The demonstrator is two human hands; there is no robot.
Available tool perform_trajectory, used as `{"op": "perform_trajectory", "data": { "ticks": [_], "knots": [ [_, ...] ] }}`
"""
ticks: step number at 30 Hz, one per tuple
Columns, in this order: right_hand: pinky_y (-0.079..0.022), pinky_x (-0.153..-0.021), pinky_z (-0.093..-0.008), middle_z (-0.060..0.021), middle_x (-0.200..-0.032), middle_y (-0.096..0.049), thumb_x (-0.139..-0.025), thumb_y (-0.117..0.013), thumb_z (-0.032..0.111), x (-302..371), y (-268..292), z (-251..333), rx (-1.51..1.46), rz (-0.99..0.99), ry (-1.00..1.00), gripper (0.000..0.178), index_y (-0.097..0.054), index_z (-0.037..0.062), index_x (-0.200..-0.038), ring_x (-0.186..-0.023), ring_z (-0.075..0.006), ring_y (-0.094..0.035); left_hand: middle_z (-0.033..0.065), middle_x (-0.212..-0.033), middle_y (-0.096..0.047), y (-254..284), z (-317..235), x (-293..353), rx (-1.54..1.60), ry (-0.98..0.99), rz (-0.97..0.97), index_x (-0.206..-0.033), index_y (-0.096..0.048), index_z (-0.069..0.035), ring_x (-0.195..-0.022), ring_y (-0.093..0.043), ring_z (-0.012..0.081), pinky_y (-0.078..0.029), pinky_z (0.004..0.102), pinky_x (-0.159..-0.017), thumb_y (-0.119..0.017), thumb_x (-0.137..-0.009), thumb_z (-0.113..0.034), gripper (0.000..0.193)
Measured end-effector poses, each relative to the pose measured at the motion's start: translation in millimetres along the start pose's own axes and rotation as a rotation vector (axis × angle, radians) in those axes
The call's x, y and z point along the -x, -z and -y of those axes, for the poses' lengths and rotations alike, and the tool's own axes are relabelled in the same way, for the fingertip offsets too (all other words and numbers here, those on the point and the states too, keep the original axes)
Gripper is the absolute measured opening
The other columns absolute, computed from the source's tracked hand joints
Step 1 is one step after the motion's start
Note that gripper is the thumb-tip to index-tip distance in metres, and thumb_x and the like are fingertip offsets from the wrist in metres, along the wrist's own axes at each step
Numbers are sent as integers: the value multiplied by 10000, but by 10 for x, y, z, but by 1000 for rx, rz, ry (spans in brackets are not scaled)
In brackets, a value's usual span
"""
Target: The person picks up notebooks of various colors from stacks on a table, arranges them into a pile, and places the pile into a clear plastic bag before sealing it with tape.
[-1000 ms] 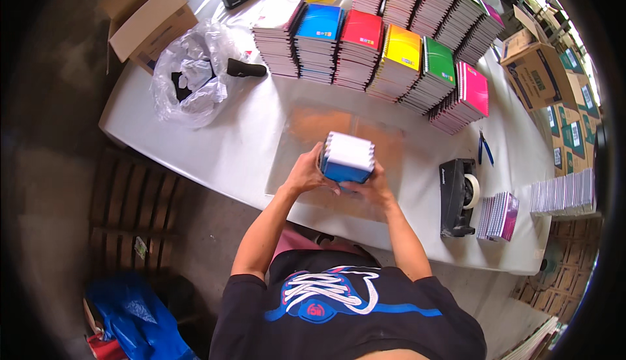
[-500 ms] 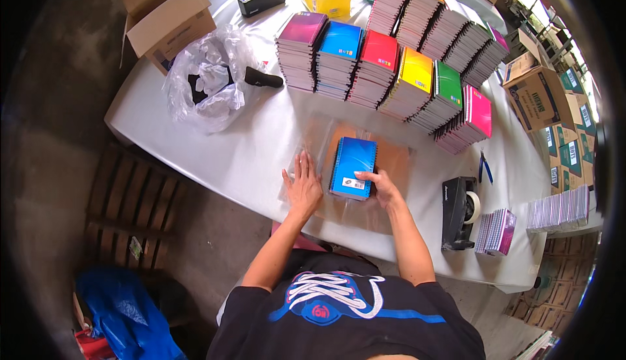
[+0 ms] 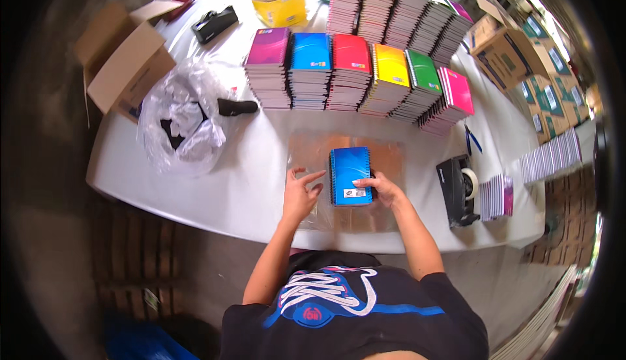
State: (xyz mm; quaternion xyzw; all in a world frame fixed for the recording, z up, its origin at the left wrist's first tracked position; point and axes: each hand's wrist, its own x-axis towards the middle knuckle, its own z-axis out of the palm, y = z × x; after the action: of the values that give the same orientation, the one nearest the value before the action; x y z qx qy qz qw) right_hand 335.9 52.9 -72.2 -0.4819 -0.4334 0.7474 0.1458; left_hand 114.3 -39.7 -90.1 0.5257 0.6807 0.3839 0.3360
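A small stack of blue spiral-bound notebooks lies over a clear plastic sheet with a brown layer at the table's near edge. My right hand grips its right side, the thumb resting on the top cover near a white label. To the left of the stack, my left hand hovers near the plastic with its fingers apart and the index finger pointing at the stack's edge. Nothing is in that hand.
Behind stand tall notebook stacks, including a red one and a purple one. A plastic bag of crumpled paper and an open carton are left. Right are a tape dispenser, blue-handled pliers and smaller stacks.
My left hand has come up from lying flat on the plastic, and its fingers now bend toward the notebooks. My right hand keeps its grip. The whole view has turned and shifted.
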Motion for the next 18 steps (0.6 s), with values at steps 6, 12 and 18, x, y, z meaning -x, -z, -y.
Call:
{"op": "perform_trajectory", "data": {
  "ticks": [6, 12, 18],
  "knots": [
    [-518, -773, -350, -127, -1016, -650, -656, -764, 287, 2, -57, 17, -127, -31, -30, 604, -558, 17, -1155, -884, -207, -644, 223, -1350, -430, 302, -160, -191, 90, 60, 278, -1360, -439, -121, -687, -639, 195, -520, 294, -656, -762, -657, -69, 776],
    [-492, -816, -319, -105, -1033, -640, -659, -765, 270, -86, -92, -83, -41, -43, -31, 617, -540, 15, -1175, -913, -188, -628, 218, -1480, -241, 168, -318, -234, 195, -65, 339, -1443, -230, -46, -806, -651, 209, -532, 278, -653, -729, -635, 7, 952],
    [-489, -823, -349, -183, -1055, -627, -674, -762, 282, -104, -236, -127, 407, -336, 201, 668, -490, 12, -1221, -962, -278, -620, 243, -1501, -114, -199, -356, -305, -97, -209, 438, -1468, -15, -66, -1181, -503, 362, -525, 349, -798, -764, -573, -109, 1168]
  ]
}}
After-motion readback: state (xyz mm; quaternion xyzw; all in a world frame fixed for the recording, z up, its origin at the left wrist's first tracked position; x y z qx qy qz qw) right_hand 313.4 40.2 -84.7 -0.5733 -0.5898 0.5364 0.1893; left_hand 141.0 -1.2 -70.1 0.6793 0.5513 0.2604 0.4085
